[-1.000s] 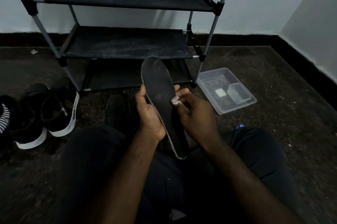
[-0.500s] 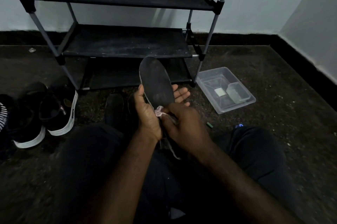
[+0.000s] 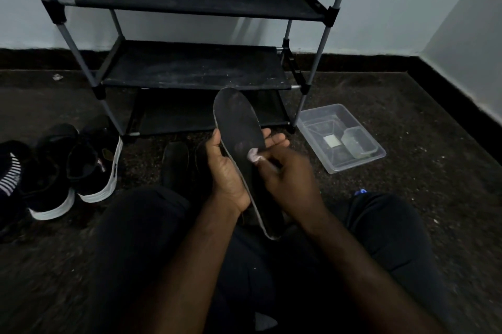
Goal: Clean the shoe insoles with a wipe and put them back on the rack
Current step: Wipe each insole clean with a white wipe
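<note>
Left hand (image 3: 228,170) grip wrapped round the insole (image 3: 239,121), held upright over the lap. Right hand (image 3: 288,173) grip pinches the wipe (image 3: 253,155) against it. Wipe slid up from left edge to mid-sole: scrubbing ongoing. Rack (image 3: 195,67) beyond, insole not yet returned.

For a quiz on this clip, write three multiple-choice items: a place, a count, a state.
1. How many black fabric shelves does the grey-framed shoe rack show? A one B five C three
2. Where is the clear plastic tray? A top shelf B floor, right of rack C lap
3. What does the right hand do? A pinches a pale wipe against the black insole B hangs idle C grips a shoe
C, three tiers visible; B, beside the rack's right legs; A, wipe pinched on the insole.
</note>
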